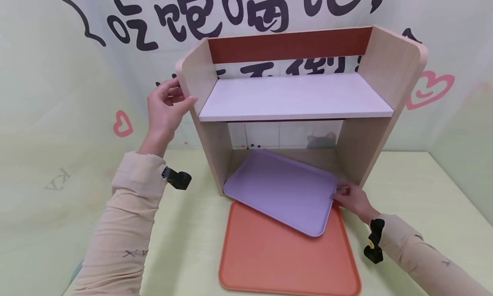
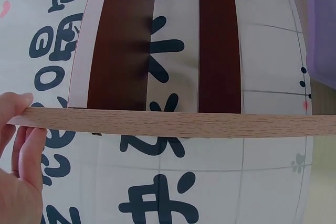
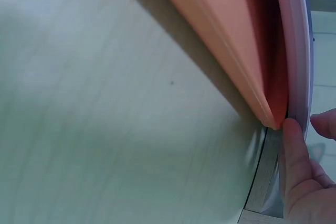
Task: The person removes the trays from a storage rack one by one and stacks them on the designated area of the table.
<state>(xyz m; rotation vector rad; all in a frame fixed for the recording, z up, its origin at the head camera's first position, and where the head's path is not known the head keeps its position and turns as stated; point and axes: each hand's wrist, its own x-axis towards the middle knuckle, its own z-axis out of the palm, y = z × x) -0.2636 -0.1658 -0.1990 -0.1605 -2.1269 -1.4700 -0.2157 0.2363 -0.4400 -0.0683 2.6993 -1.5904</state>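
A small two-tier wooden shelf (image 1: 219, 159) stands on the table, with a white upper board. My left hand (image 1: 165, 112) grips the front edge of its left side panel (image 2: 173, 123) near the top, thumb on one side and fingers on the other. A purple tray (image 1: 285, 189) sits askew in the lower compartment, its near right corner sticking out at the front. At the tray's right edge, my right hand (image 1: 354, 199) pinches the rim (image 3: 298, 51). Partly beneath the purple tray, an orange tray (image 1: 289, 261) lies in front of the shelf.
The light green table (image 1: 408, 193) extends to both sides of the shelf. Behind it hangs a white backdrop (image 1: 146, 82) with black lettering and pink hearts. A dark red strip (image 1: 289, 45) spans the shelf's upper back. Each wrist carries a small black camera (image 1: 177, 178).
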